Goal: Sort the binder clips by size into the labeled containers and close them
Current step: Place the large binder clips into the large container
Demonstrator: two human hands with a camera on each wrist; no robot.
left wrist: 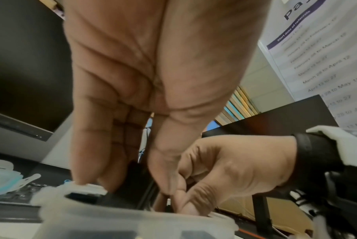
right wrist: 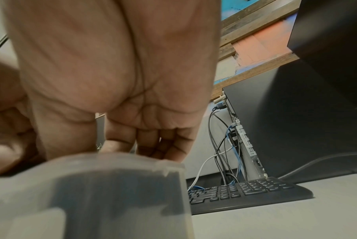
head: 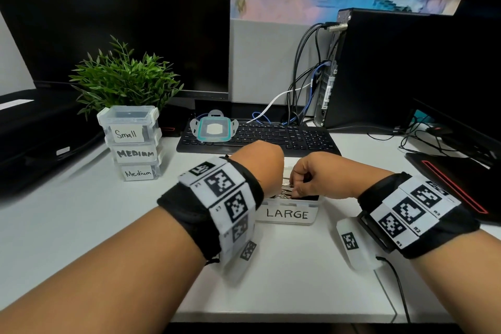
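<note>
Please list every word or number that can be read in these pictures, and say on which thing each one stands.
"Small": top stacked container.
"MEDIUM": middle stacked container.
"Medium": bottom stacked container.
"LARGE": open container under both hands.
"April 13 to 27", "to May 12": wall sheet; its other lines are blurred.
Wristband codes: too small to read.

Open clear container labelled LARGE [head: 287,214] stands on the white desk, holding binder clips [head: 287,192] with silver wire handles, mostly hidden by the hands above. Its teal-rimmed lid [head: 214,129] lies apart on the keyboard's left end. At left, three closed clear containers [head: 135,144] stand stacked, labelled Small, MEDIUM and Medium from the top down.
</note>
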